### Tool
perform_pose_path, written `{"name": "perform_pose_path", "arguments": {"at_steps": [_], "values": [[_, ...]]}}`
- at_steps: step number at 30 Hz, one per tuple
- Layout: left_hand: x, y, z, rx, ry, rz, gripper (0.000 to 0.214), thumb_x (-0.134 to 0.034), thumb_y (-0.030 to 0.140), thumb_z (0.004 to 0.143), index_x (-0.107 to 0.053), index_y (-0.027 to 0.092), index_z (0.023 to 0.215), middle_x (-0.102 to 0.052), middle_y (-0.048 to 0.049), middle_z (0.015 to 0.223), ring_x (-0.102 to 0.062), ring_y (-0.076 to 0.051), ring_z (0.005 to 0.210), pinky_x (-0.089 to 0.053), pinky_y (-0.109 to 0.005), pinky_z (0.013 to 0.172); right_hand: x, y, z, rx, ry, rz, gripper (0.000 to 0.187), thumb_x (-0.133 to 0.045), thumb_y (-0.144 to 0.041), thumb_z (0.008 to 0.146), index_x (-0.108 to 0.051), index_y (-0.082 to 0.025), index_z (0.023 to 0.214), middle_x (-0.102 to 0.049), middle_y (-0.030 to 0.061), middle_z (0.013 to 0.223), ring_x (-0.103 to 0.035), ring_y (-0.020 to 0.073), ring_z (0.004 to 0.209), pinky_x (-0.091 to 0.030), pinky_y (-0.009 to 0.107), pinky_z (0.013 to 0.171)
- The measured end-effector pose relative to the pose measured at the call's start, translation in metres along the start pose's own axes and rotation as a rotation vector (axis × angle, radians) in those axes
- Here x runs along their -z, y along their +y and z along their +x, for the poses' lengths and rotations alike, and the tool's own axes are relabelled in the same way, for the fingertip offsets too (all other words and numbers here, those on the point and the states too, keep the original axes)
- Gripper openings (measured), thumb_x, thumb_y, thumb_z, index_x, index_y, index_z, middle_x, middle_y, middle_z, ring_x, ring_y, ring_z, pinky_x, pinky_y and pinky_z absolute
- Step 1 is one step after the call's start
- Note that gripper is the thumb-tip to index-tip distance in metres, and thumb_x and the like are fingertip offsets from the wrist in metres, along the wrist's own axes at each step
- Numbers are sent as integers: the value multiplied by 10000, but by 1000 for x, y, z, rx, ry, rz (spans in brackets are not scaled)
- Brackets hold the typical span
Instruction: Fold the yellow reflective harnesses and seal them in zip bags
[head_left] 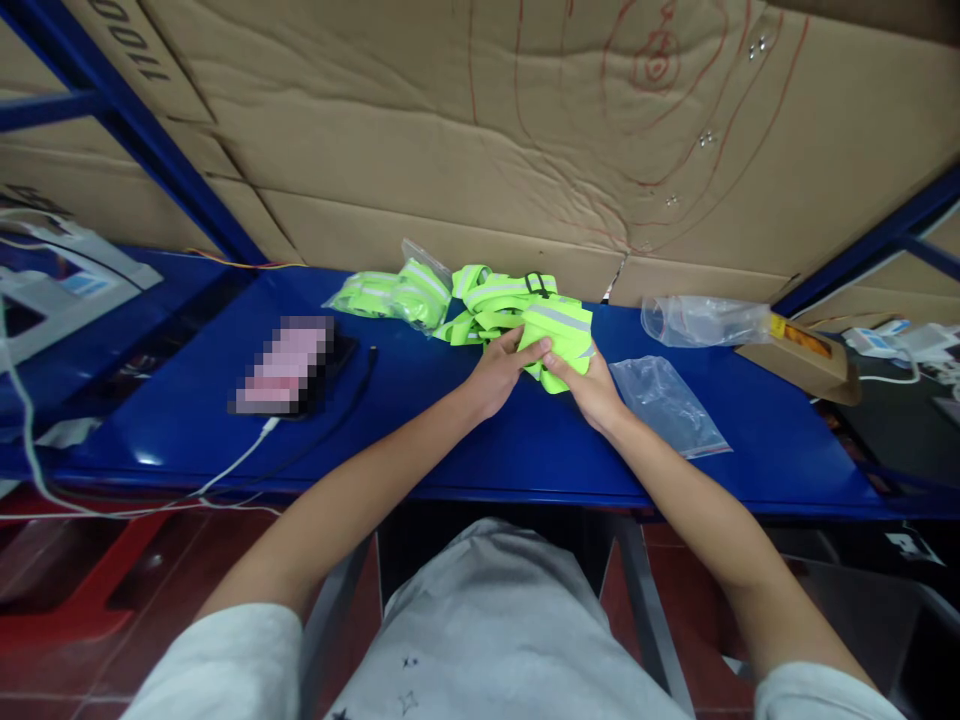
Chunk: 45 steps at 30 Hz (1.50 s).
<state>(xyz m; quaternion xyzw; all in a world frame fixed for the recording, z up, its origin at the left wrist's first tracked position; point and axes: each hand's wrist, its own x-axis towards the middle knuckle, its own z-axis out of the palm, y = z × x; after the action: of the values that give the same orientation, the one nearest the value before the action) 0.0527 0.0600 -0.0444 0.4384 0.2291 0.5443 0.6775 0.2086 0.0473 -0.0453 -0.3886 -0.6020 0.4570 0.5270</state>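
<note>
A folded neon-green reflective strap [561, 335] with grey stripes lies on the blue table [450, 440]. My left hand [501, 368] grips its near left edge, fingers closed on the fabric. My right hand [589, 385] pinches the near right part of the same piece. Behind it lies a loose heap of the same green straps [491, 300] with a black buckle. A bagged green strap [394, 292] sits to the left of the heap. An empty clear plastic bag [667, 405] lies just right of my right hand.
A phone [289, 365] with a white cable lies on the left of the table. Another clear bag [701, 320] and a small cardboard box [806, 355] are at the right. Cardboard sheets [525, 130] form the back wall. Blue shelf posts stand at both sides.
</note>
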Motion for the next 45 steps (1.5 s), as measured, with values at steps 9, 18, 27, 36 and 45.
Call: {"name": "perform_pose_path", "arguments": {"at_steps": [9, 18, 27, 36, 45], "values": [[-5, 7, -1, -8, -24, -18, 553, -873, 523, 763, -725, 201, 1187, -739, -129, 1250, -658, -364, 1270, -539, -528, 1068, 99, -83, -34, 52, -283, -677, 390, -646, -309, 958, -708, -342, 1342, -722, 53, 1341, -662, 328, 1268, -461, 523, 1165], [12, 9, 13, -12, 45, -116, 500, -870, 473, 784, -743, 188, 1175, -755, -135, 1248, -651, -346, 1291, -536, -495, 1090, 178, -54, -109, -184, -295, -879, 367, -774, -439, 836, -812, -333, 1185, -732, 93, 1340, -685, 384, 1260, -534, 581, 1079], [6, 18, -1, 154, -81, 44, 576, -954, 366, 668, -774, 144, 1169, -794, -127, 1115, -744, -289, 1027, -562, -402, 945, 95, 0, 9, 14, 11, -692, 354, -700, -524, 899, -766, -185, 981, -747, 53, 831, -654, 177, 698, -520, 319, 685], [7, 8, -4, 385, -268, 274, 646, -973, 348, 634, -759, 185, 1220, -784, -99, 1146, -738, -263, 1014, -563, -410, 938, 66, -1, 16, 425, -181, -585, 178, -687, -363, 952, -823, -248, 958, -742, 51, 948, -667, 166, 829, -515, 304, 743], [6, 7, 0, 384, -83, 343, 768, -992, 313, 581, -653, 218, 1263, -729, -89, 1203, -716, -270, 1080, -538, -469, 1025, 76, -7, 18, 342, -144, -486, 238, -627, -380, 1000, -818, -284, 1104, -735, 54, 1033, -671, 168, 908, -526, 308, 746]]}}
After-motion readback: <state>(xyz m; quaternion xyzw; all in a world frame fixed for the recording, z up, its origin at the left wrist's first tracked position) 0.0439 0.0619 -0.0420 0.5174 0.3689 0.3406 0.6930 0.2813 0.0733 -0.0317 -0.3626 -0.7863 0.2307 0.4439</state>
